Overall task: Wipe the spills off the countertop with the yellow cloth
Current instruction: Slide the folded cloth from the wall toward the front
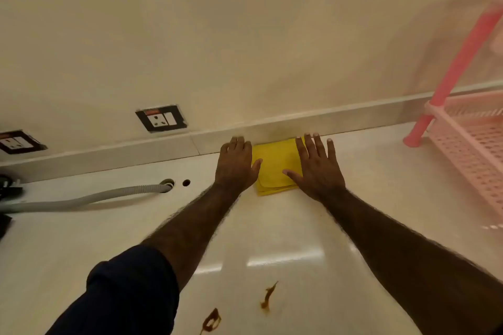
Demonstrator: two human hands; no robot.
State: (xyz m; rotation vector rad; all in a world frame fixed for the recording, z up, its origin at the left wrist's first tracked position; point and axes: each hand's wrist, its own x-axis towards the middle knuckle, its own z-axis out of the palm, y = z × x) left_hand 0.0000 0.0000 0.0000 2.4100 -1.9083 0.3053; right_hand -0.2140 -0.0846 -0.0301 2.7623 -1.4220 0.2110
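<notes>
Grey hose point(81, 197) far left on worktop point(381, 185). Left hand point(236, 164) flat, fingers spread, on left edge of folded yellow cloth point(273, 168) at the back wall. Right hand point(317, 168) flat, fingers wide, on its right edge. Brown spills point(268, 299) near front. Pink rack point(473, 139) far right.

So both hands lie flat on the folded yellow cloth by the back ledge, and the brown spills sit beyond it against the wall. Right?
Not quite. In the head view the brown spills lie near the front edge, nearer the person than the yellow cloth. The left hand and right hand do lie flat on it.
</notes>
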